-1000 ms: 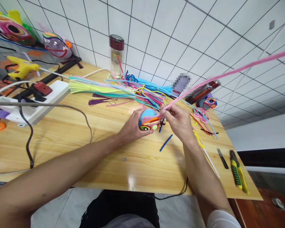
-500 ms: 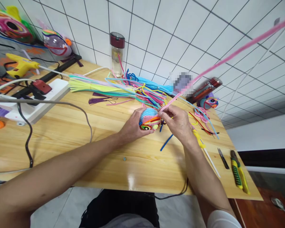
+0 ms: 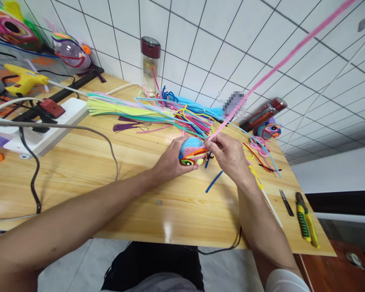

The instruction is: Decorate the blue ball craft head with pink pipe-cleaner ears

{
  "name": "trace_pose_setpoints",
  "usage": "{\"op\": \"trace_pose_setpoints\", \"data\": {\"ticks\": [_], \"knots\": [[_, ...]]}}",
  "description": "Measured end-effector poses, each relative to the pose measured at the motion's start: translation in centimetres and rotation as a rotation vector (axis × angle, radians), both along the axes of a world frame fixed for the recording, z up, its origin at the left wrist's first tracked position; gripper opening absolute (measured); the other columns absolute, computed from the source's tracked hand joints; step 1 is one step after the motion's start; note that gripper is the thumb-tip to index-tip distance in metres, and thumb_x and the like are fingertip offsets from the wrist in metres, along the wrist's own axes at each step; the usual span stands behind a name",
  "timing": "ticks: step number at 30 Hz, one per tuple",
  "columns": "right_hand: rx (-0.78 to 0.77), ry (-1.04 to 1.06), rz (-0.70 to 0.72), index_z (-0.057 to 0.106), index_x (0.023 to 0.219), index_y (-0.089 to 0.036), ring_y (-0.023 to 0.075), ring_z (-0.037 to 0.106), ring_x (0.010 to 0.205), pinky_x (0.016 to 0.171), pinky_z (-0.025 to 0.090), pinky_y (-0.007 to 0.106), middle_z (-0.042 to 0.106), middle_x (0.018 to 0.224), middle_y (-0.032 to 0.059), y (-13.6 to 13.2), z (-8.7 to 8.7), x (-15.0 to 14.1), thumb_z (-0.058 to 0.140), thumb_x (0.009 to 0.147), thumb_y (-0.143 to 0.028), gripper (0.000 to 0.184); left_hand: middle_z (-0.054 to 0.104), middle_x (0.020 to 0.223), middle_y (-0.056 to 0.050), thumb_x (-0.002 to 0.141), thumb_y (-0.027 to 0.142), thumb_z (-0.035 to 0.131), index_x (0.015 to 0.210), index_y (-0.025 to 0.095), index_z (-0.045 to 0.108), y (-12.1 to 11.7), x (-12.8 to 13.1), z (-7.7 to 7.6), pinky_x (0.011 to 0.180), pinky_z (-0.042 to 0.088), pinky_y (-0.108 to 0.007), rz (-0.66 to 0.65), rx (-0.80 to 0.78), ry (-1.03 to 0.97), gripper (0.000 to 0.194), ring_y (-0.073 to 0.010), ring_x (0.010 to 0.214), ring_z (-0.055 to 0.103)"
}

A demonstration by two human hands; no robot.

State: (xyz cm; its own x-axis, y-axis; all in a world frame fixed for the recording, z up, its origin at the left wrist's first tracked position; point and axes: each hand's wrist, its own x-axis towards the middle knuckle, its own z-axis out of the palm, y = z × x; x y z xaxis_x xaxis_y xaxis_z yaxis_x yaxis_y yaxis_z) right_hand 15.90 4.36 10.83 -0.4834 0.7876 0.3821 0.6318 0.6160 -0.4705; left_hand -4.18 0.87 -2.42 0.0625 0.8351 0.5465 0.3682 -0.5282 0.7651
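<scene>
My left hand (image 3: 170,160) is wrapped round a small round figure (image 3: 192,151) covered in blue, pink and orange pipe cleaners, with an eye on its front, held just above the wooden table (image 3: 88,170). My right hand (image 3: 229,156) pinches the near end of a long pink pipe cleaner (image 3: 280,65) against the figure's top right. The pipe cleaner rises steeply to the upper right, out of the picture. A short blue pipe cleaner piece (image 3: 213,181) lies on the table below my right hand.
A heap of coloured pipe cleaners (image 3: 158,111) lies behind the figure, beside a glass bottle (image 3: 149,65). A yellow glue gun (image 3: 22,79) and a white power strip (image 3: 39,129) with cables sit left. A second small figure (image 3: 269,130), snips (image 3: 286,202) and yellow-green pliers (image 3: 305,219) lie right.
The far end of the pink pipe cleaner has swung upward, now much steeper. My right hand has shifted slightly closer to the figure; my left hand keeps its hold.
</scene>
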Motion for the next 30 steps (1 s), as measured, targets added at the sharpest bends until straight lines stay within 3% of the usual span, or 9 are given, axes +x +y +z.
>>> {"op": "trace_pose_setpoints", "data": {"ticks": [12, 30], "knots": [[0.047, -0.072, 0.054, 0.066, 0.083, -0.022, 0.02, 0.059, 0.075, 0.074, 0.045, 0.032, 0.066, 0.08, 0.0033, 0.17, -0.43, 0.16, 0.063, 0.097, -0.025, 0.014, 0.057, 0.155, -0.02, 0.079, 0.045, 0.096, 0.158, 0.02, 0.043, 0.14, 0.06, -0.2, 0.129, 0.048, -0.052, 0.017, 0.038, 0.026, 0.098, -0.0348, 0.152, 0.055], [0.066, -0.115, 0.054, 0.056, 0.08, -0.024, 0.0193, 0.055, 0.073, 0.072, 0.042, 0.033, 0.062, 0.08, 0.0027, 0.43, -0.74, 0.23, 0.06, 0.101, -0.028, 0.022, 0.059, 0.151, -0.018, 0.08, 0.049, 0.095, 0.156, 0.021, 0.043, 0.07, 0.05, -0.16, 0.127, 0.05, -0.051, 0.003, 0.033, 0.02, 0.096, -0.0345, 0.147, 0.058]]}}
